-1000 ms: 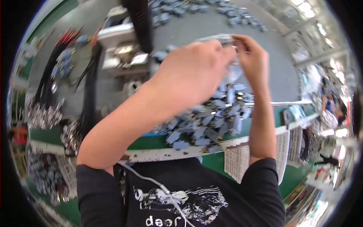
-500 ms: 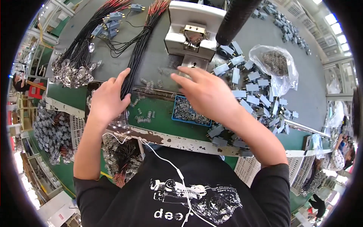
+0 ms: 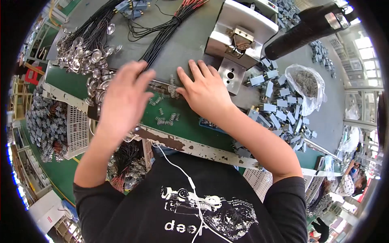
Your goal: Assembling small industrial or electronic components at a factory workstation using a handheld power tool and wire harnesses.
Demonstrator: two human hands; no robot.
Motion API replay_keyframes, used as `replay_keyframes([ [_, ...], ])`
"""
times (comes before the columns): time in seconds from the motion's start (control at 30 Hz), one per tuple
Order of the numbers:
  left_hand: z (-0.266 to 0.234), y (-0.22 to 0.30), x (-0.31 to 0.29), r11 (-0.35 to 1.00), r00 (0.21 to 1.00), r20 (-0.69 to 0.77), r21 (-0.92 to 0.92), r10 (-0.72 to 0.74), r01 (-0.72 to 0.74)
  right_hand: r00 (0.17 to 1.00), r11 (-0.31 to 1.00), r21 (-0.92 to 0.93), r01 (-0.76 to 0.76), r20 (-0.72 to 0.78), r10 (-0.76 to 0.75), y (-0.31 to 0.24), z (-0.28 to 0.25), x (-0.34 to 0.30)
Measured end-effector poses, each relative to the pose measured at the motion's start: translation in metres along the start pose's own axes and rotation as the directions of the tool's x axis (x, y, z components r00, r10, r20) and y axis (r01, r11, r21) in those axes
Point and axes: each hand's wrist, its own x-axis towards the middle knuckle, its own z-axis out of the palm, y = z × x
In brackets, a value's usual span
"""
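My right hand (image 3: 206,87) lies palm down with fingers stretched and apart, just left of the press's metal plate (image 3: 231,76). By its thumb are loose coil springs (image 3: 172,90), and more springs (image 3: 164,120) lie on the green mat. My left hand (image 3: 129,91), blurred by motion, is over the near end of a bundle of black wires (image 3: 164,42). Its fingers look apart, with nothing visible in them. Beside it hang wires with shiny round metal cups (image 3: 83,54). A blue tray (image 3: 214,128) is mostly hidden under my right forearm.
The metal press (image 3: 243,34) stands beyond my right hand, with a thick black handle (image 3: 298,38) to its right. Many grey-blue plugs (image 3: 281,103) are scattered at right, near a clear bag (image 3: 316,95) of springs. The bench's chipped white edge (image 3: 194,149) runs before me.
The view has shifted, so the press appears farther right. My right hand has moved left off the press plate area to beside the springs. My left hand has moved and is now blurred.
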Motion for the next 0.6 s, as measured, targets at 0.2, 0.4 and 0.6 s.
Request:
replay_keyframes([
  [0.2,0.046,0.042,-0.041,0.865,0.985,0.018,-0.475,-0.172,0.16,0.999,0.994,0.109,0.032,-0.007,-0.032,-0.011,-0.003,-0.005],
  [0.4,0.075,0.041,-0.047,0.886,0.966,0.087,-0.385,-0.243,0.258,0.991,0.975,0.175,0.134,-0.047,-0.128,-0.021,0.001,-0.013],
  [0.6,0.077,0.038,-0.044,0.862,0.965,0.057,-0.437,-0.257,0.256,0.979,0.92,0.337,0.201,-0.078,-0.186,-0.022,-0.009,-0.015],
])
